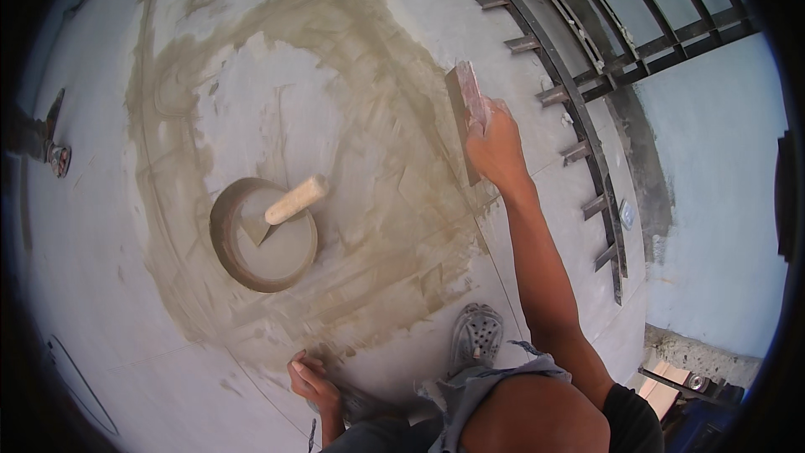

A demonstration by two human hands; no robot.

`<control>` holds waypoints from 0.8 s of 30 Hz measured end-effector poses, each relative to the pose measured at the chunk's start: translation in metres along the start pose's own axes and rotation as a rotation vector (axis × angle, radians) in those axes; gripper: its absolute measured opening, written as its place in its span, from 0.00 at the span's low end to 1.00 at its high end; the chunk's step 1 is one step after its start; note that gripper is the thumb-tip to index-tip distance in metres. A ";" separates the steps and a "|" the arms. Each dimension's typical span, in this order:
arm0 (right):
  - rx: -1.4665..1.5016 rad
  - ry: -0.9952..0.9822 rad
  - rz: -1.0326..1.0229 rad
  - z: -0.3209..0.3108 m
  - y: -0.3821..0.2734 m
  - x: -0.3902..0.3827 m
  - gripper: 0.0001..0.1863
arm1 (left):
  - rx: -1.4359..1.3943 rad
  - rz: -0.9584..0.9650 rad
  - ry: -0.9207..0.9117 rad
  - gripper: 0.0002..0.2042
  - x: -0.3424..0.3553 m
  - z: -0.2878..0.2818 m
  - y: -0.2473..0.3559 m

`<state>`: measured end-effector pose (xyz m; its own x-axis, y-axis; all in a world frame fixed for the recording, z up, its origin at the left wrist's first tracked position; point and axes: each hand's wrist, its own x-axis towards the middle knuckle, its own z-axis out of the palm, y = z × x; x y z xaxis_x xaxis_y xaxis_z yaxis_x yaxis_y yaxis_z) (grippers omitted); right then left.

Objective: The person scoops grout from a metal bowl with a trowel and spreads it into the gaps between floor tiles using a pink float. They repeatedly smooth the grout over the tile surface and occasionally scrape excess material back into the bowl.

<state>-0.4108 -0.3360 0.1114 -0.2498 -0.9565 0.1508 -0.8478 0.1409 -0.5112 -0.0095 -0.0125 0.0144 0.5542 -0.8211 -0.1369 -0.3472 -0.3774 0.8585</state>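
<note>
My right hand [496, 149] is wrapped round the pale, smeared handle of a flat trowel [458, 109]. The long blade lies along the outer edge of a wet beige-grey smear of grout [394, 159] on the tiled floor. My left hand [312, 379] hangs low beside my legs, its fingers loosely bent and slightly apart, holding nothing. Left of centre stands a round tub [220, 239] with a greyish layer inside. A small pointed trowel [298, 200] rests in it, wooden handle leaning over the rim.
Along the right runs a dark metal frame [587, 130] with short stubs pointing over the tiles, and bars beyond it. My shoe [476, 335] is near the smear's lower edge. Another person's foot [59, 155] shows far left. Tools [696, 382] sit at lower right.
</note>
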 end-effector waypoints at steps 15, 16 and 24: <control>0.375 -0.215 0.281 -0.018 0.032 0.001 0.13 | -0.014 -0.015 0.012 0.22 -0.001 -0.002 0.002; 0.416 -0.223 0.321 -0.017 0.028 0.005 0.13 | -0.025 -0.029 0.012 0.22 -0.001 -0.002 0.002; 0.064 -0.225 0.155 -0.003 -0.009 -0.010 0.20 | -0.035 -0.049 -0.031 0.23 0.000 -0.004 0.005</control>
<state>-0.4023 -0.3274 0.1168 -0.2585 -0.9584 -0.1213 -0.7747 0.2807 -0.5666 -0.0081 -0.0120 0.0204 0.5456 -0.8153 -0.1937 -0.2935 -0.4024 0.8671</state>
